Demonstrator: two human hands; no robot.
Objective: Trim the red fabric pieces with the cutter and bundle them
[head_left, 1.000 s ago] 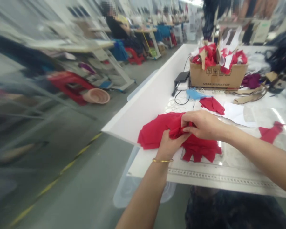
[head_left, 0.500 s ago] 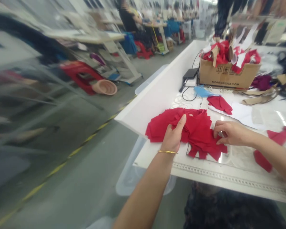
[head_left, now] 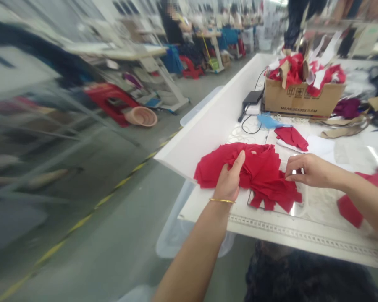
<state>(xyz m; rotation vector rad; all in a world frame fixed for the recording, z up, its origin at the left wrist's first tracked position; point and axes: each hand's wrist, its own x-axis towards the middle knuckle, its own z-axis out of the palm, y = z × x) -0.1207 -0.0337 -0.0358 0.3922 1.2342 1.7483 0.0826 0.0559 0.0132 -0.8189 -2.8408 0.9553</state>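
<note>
Red cloth pile (head_left: 267, 165) lies on table (head_left: 204, 205) near front left corner, layers fanned. Left hand (head_left: 228, 182) clasps pile, thumb on top, other fingers mostly hidden; likely steadies layers. Right hand's (head_left: 311, 170) grip apparently pinches pile's right edge, suiting thin cloth. Carton (head_left: 302, 100) stands farther back, seemingly out of hands' way.

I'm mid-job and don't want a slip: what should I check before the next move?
1. Left hand on the red cloth pile: ok.
2. Right hand at the pile's right edge: ok.
3. Right hand's grip limited to a single layer: cannot tell.
4. Cardboard box apart from both hands: ok.
5. Red cloth off to the right fully in view: not ok, the right forearm hides part.
</note>
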